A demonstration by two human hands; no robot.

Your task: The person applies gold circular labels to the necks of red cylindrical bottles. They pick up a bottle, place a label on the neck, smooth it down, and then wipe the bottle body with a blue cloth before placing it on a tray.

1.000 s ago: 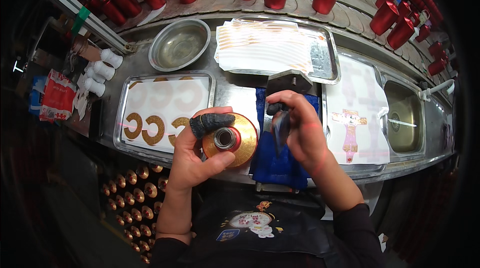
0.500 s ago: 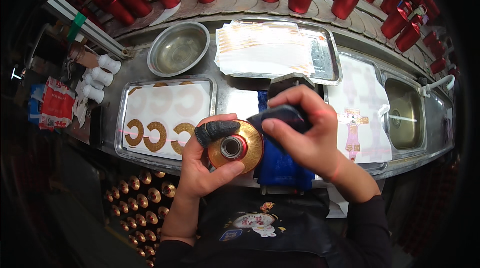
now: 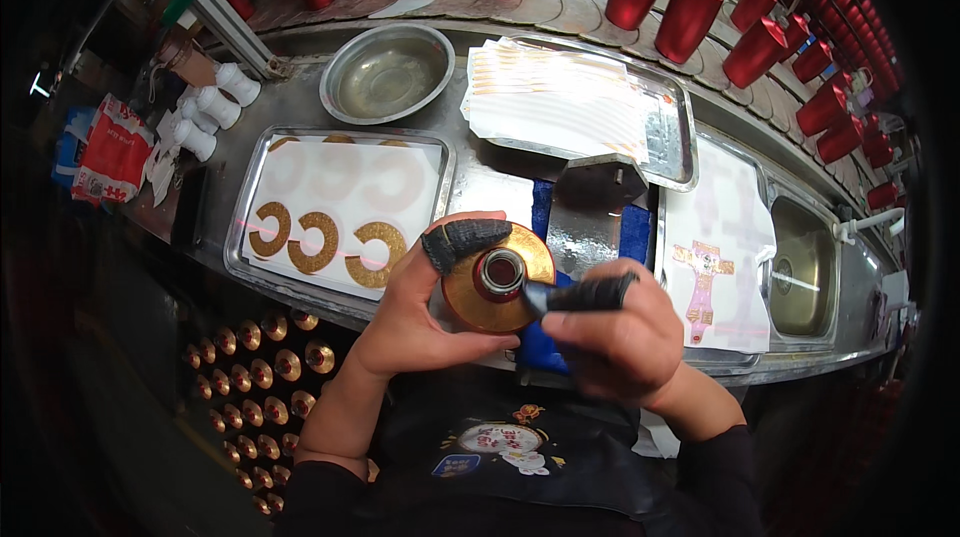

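Note:
My left hand (image 3: pixel 405 322) is wrapped round a bottle, its open neck (image 3: pixel 501 272) tipped up toward me and its gold shoulder (image 3: pixel 468 297) showing. The bottle's body is hidden below. A black finger cover (image 3: pixel 462 239) on that hand lies over the gold. My right hand (image 3: pixel 625 347), blurred and also wearing a black finger cover (image 3: pixel 600 293), pinches a dark flat scraper (image 3: pixel 538 299). The scraper's edge meets the right side of the gold shoulder, close to the neck.
A tray (image 3: pixel 236 255) with gold C-shaped decals (image 3: pixel 318 242) lies left, a metal bowl (image 3: pixel 388 72) behind it. Decal sheets (image 3: pixel 560 97) fill another tray. A metal block (image 3: pixel 590 227) stands on blue cloth (image 3: pixel 635 235). Sink (image 3: pixel 800 272) right; red bottles (image 3: pixel 690 17) line the conveyor.
My right hand has come down and the scraper now touches the gold shoulder. My left hand and the bottle have shifted slightly right. The whole view has turned a little.

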